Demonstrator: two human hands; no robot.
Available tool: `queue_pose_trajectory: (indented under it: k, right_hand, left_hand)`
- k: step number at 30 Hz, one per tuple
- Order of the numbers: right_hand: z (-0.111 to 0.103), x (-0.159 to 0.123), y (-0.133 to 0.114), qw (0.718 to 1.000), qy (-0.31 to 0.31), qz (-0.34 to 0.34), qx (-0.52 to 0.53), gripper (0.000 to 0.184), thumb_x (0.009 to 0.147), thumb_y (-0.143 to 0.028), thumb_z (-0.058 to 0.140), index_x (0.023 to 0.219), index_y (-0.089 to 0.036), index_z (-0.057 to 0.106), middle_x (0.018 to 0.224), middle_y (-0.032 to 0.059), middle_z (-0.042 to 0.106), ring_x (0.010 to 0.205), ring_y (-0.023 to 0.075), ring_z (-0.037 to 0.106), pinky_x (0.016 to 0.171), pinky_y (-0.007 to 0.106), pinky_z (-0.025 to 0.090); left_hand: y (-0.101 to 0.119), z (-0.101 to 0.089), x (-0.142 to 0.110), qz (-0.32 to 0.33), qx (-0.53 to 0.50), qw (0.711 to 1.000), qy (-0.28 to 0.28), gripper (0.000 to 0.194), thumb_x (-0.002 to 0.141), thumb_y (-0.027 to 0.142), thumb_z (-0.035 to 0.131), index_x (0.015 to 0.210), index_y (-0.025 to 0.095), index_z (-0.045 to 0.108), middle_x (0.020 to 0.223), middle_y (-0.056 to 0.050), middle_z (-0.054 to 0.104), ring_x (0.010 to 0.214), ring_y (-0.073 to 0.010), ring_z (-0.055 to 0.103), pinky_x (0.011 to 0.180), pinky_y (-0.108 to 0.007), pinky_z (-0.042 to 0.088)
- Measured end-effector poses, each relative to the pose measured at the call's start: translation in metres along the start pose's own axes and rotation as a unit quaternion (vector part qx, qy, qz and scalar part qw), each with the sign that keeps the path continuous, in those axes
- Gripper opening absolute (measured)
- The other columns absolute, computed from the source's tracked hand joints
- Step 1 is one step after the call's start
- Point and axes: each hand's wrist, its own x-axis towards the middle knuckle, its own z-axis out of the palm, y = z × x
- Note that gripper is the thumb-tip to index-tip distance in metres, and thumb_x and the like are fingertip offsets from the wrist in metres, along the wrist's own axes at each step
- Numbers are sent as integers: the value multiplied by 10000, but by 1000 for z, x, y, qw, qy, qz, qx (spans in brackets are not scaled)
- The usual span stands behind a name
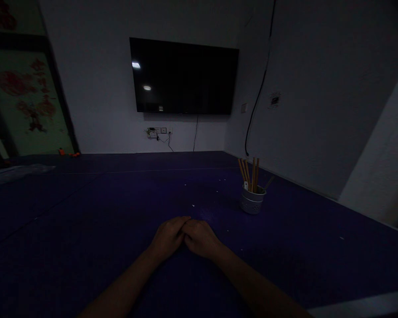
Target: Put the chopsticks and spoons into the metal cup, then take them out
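My left hand and my right hand rest together on the dark purple tabletop. Their fingers are curled and meet in the middle, the left forefinger reaching over the tips of the right one. Both hands look closed, and no object shows in either. To the right and farther back is a grey perforated cup, the nearest sizeable thing to my right hand. It holds several wooden chopsticks and a thin pale stick leaning right. Small white scraps lie just beyond my fingers.
A black television hangs on the far wall above sockets and cables. A black cable runs down the right wall. Clear plastic sheeting lies at the left, with small orange items at the far edge. The room is dim.
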Motion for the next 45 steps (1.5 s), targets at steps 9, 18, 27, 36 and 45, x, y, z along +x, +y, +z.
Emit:
queue_pose_trajectory:
  k: [9, 18, 27, 36, 45]
  right_hand:
    - [0, 1, 0, 1000, 3, -2, 3, 246, 736, -107, 448, 910, -141, 619, 944, 92, 678, 866, 199, 624, 763, 285, 457]
    - [1, 0, 1, 1000, -2, -1, 7, 250, 750, -115, 449, 927, -143, 623, 945, 92, 676, 877, 192, 615, 784, 288, 450]
    - [-1, 1, 0, 1000, -2, -1, 11, 271, 750, -110, 446, 954, -144, 621, 978, 94, 670, 897, 189, 609, 798, 286, 446]
    - [1, 0, 1, 1000, 9, -13, 14, 257, 741, -110, 453, 936, -148, 617, 945, 87, 672, 870, 188, 614, 785, 286, 458]
    - [-29, -7, 32, 930, 337, 146, -28, 405, 828, -142, 398, 1208, -211, 518, 1242, 103, 532, 1173, 226, 447, 984, 425, 344]
  left_hand:
    - [1, -1, 0, -6, 3, 1000, 0, 400, 799, 152, 455, 1184, 205, 550, 1106, -67, 649, 997, -166, 611, 891, -325, 492]
    - [0, 0, 0, -3, 6, 1000, -2, 394, 803, 153, 449, 1183, 196, 547, 1094, -69, 654, 991, -162, 612, 881, -316, 497]
    - [2, -1, 1, -5, 7, 1000, 0, 379, 815, 164, 435, 1173, 201, 552, 1098, -67, 654, 990, -163, 614, 877, -327, 501]
    - [0, 1, 0, 2, 24, 1000, 1, 395, 801, 142, 446, 1179, 203, 543, 1092, -62, 655, 985, -158, 616, 877, -319, 501]
    - [1, -4, 3, -48, 120, 980, 153, 349, 864, 268, 437, 1197, 195, 508, 1117, -81, 634, 1042, -191, 588, 897, -366, 493]
